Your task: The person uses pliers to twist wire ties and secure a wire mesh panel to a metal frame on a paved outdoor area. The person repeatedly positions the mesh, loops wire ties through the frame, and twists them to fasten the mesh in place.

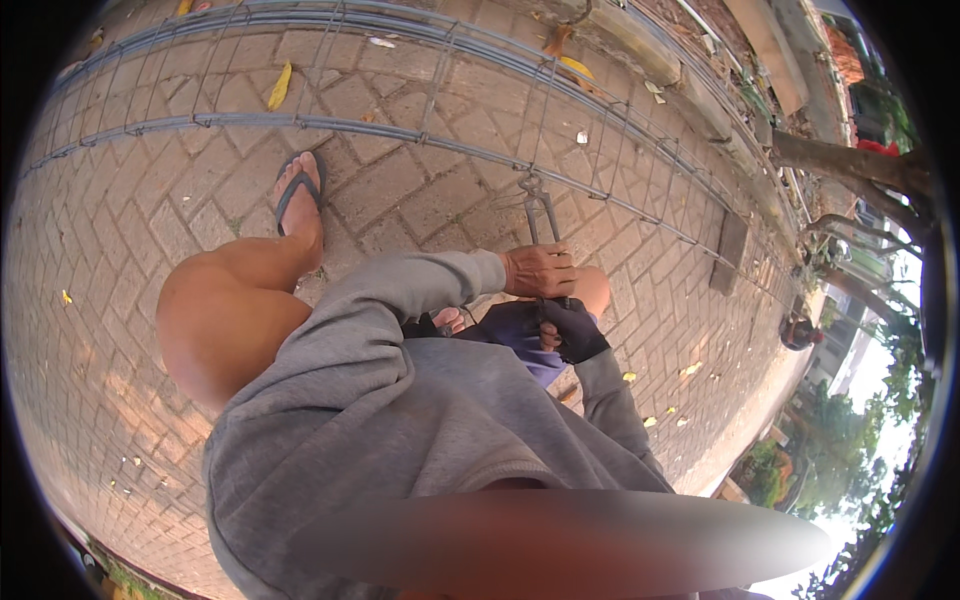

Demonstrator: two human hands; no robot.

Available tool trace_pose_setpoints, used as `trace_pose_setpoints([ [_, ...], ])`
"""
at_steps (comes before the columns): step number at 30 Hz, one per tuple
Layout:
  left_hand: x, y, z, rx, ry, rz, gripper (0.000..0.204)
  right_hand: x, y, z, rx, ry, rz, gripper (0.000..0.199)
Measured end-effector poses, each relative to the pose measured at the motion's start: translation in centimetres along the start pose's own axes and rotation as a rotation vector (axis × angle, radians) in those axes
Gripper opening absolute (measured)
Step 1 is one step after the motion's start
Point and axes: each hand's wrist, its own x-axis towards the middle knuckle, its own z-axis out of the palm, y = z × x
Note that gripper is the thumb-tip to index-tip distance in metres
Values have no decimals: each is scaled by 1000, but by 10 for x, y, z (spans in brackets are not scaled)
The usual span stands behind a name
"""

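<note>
My left hand, bare below a grey sleeve, is closed round the handles of a pair of metal pincers. The jaws point away from me and meet the near rod of a long steel rebar cage, where a cross tie joins it. Right beside the left hand, my right hand wears a black fingerless glove. Its fingers are curled in, and what they hold, if anything, is hidden. Both hands are over my bent right knee.
The cage stretches across the far side, over herringbone paving. A block lies by its right end. A kerb and tree trunk stand beyond. My left foot in a dark flip-flop rests near the cage. Yellow leaves are scattered about.
</note>
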Motion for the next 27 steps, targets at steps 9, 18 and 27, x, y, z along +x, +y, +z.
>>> trace_pose_setpoints([
  [9,82,-18,-38,-336,-1054,-217,24,-32,-26,28,-989,379,-533,32],
  [18,81,-115,-142,-328,-85,-972,55,-35,21,20,561,-554,-310,13],
  [27,72,-122,-145,-1523,1,-1095,28,-67,-22,18,326,-529,-565,59],
])
